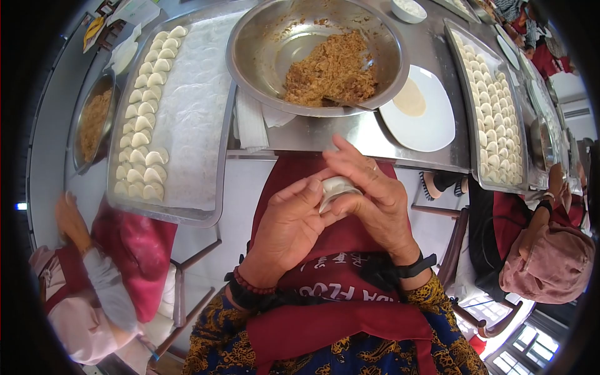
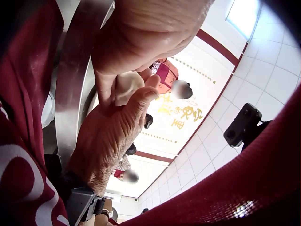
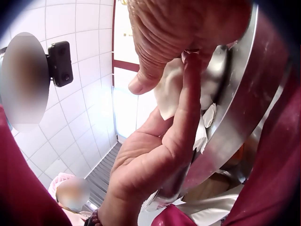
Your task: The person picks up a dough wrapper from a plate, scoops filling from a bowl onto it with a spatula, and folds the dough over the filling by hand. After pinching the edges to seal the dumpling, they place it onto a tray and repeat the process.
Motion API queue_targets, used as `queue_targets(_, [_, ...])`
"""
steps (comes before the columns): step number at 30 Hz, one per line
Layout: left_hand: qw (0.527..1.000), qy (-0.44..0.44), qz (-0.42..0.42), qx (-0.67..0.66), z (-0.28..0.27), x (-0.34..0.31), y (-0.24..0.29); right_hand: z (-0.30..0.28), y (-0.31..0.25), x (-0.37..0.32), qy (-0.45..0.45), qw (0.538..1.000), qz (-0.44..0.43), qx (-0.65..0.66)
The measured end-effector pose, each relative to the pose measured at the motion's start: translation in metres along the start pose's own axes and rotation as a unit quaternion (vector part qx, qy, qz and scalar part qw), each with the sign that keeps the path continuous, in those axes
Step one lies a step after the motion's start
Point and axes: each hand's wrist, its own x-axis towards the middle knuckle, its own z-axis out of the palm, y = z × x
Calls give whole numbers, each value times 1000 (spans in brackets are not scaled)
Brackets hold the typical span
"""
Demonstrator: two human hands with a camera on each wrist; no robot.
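One folded white dough wrapper [image 1: 335,187], soft and thin-edged: at the centre of the head frame, raised between the two hands in front of a dark red cloth apron [image 1: 337,240]. We record the left hand [image 1: 290,220] coming from lower left and the right hand [image 1: 378,199] from the right; neither is nearer, both touch the dough. Grip, both hands: fingers and thumbs pinch the wrapper. Long axis: partly covered by fingers, so we cannot tell it surely; any filling inside, likewise. Surface, grey steel [image 1: 359,139], its near edge just above the hands in the frame. On it we list: a wide round steel bowl [image 1: 253,59] of brown minced filling [image 1: 334,69], upper centre; a white rounded-square plate [image 1: 431,128] with one flat pale dough disc [image 1: 410,99], upper right; a metal tray [image 1: 203,125] with rows of pale crescent dumplings [image 1: 147,106], upper left. Room: brown wooden chairs [image 1: 451,247] at lower right, a seated person at lower left, white square ceiling panels [image 2: 277,70] in the left wrist view.
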Motion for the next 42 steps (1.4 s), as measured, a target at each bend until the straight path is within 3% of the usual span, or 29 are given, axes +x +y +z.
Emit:
queue_targets(2, [1000,-7,0,-15,6,1,3,2,-1,0,43,999,21,15])
queue_targets(7, [998,-34,13,-49,-2,1,-7,-7,8,1,-50,991,-83,-97])
queue_targets(10, [997,-46,15,-62,-2,1,-8,-10,6,2,-69,984,-101,-128])
queue_targets(16, [991,-85,4,-99,-4,4,-3,-3,-4,2,30,993,-50,-98])
queue_targets(20, [977,-73,5,-199,-4,2,-8,-7,7,0,9,980,-103,-172])
queue_targets(23, [968,-115,13,-222,-11,4,-13,-11,8,0,-18,964,-139,-226])
queue_targets(25, [972,-92,6,-215,-7,3,-11,-10,5,1,-23,963,-136,-231])
queue_targets(28, [977,-71,6,-203,-7,3,-9,-4,-3,1,41,981,-83,-169])
queue_targets(31, [975,-62,12,-214,-7,4,-10,-7,2,-1,22,974,-91,-208])
queue_targets(34, [957,-129,14,-261,-11,6,-12,-13,7,-2,-9,967,-100,-234])
queue_targets(40, [986,-24,17,-167,1,3,-4,-6,6,-4,25,999,-6,-41])
queue_targets(42, [992,-4,15,-127,4,4,-4,-7,9,-5,11,999,-14,-35])
